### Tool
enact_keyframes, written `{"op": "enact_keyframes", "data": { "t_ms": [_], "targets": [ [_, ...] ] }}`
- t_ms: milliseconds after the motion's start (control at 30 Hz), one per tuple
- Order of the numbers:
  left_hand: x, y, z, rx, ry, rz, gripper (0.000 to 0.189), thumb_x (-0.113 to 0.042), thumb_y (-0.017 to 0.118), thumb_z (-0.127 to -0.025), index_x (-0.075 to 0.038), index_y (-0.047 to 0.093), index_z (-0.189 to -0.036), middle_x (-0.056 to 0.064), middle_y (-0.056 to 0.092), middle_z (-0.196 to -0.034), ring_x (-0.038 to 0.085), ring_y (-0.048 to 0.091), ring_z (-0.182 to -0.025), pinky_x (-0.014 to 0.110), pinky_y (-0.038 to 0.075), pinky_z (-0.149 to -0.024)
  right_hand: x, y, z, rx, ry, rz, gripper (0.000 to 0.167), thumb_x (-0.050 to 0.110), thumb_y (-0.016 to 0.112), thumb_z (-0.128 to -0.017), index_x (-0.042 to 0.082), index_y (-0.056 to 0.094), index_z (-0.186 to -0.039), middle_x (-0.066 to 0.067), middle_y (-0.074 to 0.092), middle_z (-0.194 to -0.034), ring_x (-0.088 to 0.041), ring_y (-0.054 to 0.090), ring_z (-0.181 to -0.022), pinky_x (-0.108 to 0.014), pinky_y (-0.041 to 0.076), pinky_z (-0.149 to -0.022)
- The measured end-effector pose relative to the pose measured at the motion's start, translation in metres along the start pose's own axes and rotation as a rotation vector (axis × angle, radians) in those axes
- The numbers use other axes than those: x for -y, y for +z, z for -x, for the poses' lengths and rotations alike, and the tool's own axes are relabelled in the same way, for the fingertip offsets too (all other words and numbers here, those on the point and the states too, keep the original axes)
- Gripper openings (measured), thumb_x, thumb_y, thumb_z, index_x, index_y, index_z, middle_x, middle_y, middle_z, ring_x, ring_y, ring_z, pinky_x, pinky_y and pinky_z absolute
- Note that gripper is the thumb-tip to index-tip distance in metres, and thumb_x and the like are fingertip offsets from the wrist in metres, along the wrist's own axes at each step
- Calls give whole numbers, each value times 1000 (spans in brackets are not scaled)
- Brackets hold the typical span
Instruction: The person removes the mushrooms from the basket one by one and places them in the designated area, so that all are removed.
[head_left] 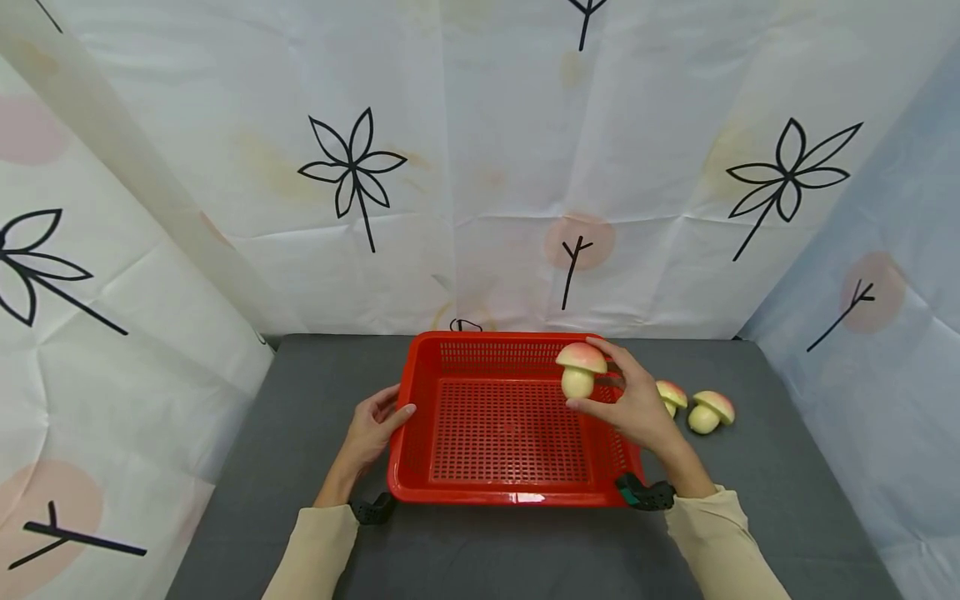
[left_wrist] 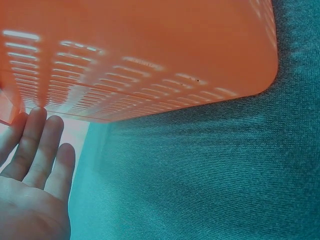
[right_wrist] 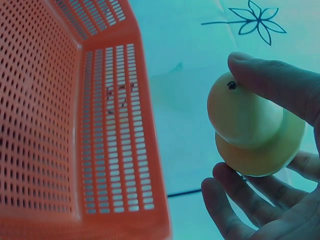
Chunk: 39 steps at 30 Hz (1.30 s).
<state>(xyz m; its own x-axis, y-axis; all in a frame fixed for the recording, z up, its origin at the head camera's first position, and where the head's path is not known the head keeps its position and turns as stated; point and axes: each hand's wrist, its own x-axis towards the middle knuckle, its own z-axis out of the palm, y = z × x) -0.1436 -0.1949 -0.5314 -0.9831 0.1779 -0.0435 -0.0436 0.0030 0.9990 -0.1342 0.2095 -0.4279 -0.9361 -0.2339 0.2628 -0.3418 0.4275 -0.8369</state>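
Observation:
A red plastic basket (head_left: 510, 433) with a slotted floor and walls occupies the middle of the grey table. My left hand (head_left: 377, 425) grips its left rim, thumb at the edge; in the left wrist view the fingers (left_wrist: 34, 145) lie against the outer slotted wall. Over the basket's right side, my right hand (head_left: 633, 404) holds a toy mushroom (head_left: 580, 371) with a pink-and-yellow cap and a pale stem. Seen in the right wrist view, the thumb presses on the mushroom's stem (right_wrist: 245, 115), and the fingers are around the cap, partly hidden.
Two similar mushrooms lie on the table right of the basket: one (head_left: 672, 394) partly behind my right hand, the other (head_left: 709, 413) tipped over farther right. Cloth walls with printed plants (head_left: 510, 167) enclose the table (head_left: 315, 375) at the back and sides.

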Motion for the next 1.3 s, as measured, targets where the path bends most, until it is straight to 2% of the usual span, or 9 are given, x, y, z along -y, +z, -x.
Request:
{"op": "enact_keyframes", "data": {
  "t_ms": [67,133,367,467,533,700,767,933,1300],
  "targets": [
    [0,0,0,3,0,1,57,-12,67,-100,3,43,-149,30,55,-140,45,62,-118,38,60,-85,-2,-4,4,-6,3,4,87,6,88,-79,7,42,-153,-15,49,-142,-27,53,-118,-27,52,-95],
    [0,0,-1,4,-1,2,57,-12,67,-99,3,44,-149,30,55,-139,46,61,-118,38,60,-85,-3,-9,7,-9,11,14,88,5,87,-80,6,40,-154,-16,49,-141,-29,54,-118,-30,53,-93],
    [0,0,0,15,12,3,57,-10,67,-100,4,43,-149,31,55,-139,46,62,-118,38,60,-85,-8,-29,19,-29,56,55,88,5,86,-81,8,38,-155,-18,48,-140,-40,64,-107,-22,57,-76],
    [-1,0,0,18,18,2,56,-10,66,-100,5,43,-149,31,54,-139,46,61,-118,37,61,-85,-11,-38,23,-39,72,56,87,4,85,-82,7,37,-155,-20,48,-140,-42,63,-109,-20,56,-77],
    [-1,0,0,16,19,6,56,-9,66,-100,5,43,-149,31,54,-139,46,61,-118,37,61,-85,-13,-44,26,-46,89,58,87,5,84,-83,6,36,-156,-20,48,-139,-37,63,-109,-19,57,-77],
    [0,0,-1,9,12,3,57,-10,67,-100,4,43,-149,30,54,-139,46,61,-119,37,61,-85,-18,-57,31,-65,120,74,87,7,83,-85,5,34,-156,-20,47,-137,-4,59,-105,-19,58,-72],
    [0,0,-1,8,10,-4,58,-11,67,-100,4,43,-150,30,54,-139,47,61,-119,37,61,-85,-20,-62,33,-74,115,79,87,5,83,-84,4,34,-156,-20,47,-136,4,57,-102,-20,59,-70],
    [1,0,0,11,19,-9,57,-11,67,-100,4,42,-150,30,54,-140,49,59,-119,38,60,-85,-25,-74,38,-99,117,105,87,4,83,-84,3,34,-156,-16,48,-135,7,59,-97,-18,56,-67],
    [2,-2,1,25,47,-12,55,-9,64,-101,6,42,-149,31,54,-139,51,56,-122,39,60,-86,-45,-99,52,-146,200,143,88,7,83,-85,0,32,-156,-17,46,-137,15,53,-98,-12,54,-72]
  ]
}}
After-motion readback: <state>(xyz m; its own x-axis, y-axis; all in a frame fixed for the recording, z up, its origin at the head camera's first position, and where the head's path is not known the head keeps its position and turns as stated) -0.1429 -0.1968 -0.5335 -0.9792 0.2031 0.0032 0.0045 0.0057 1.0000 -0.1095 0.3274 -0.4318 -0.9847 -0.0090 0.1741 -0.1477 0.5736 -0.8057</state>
